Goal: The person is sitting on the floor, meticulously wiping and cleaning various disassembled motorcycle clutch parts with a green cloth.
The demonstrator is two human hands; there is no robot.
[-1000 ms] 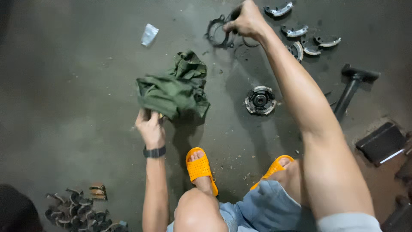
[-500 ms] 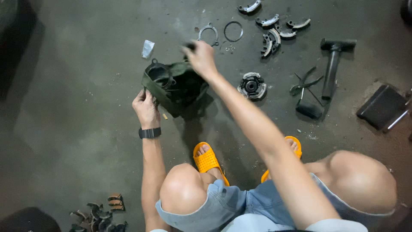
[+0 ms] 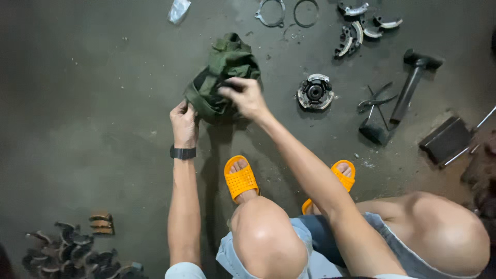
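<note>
A crumpled dark green cloth is held up over the grey concrete floor in front of me. My left hand, with a black watch on the wrist, grips its lower left edge. My right hand is closed on the cloth's lower right part, fingers pressed into the folds. Whether something is wrapped inside the cloth cannot be seen. I am squatting, with orange sandals on my feet below the cloth.
A round metal clutch assembly lies right of the cloth. Beyond it lie pliers, a black hammer, two metal rings, curved brake shoes and a plastic wrapper. More worn shoes are piled bottom left.
My right arm came back from the metal rings at the far side and now grips the green cloth alongside my left hand. The view has shifted closer over the cloth.
</note>
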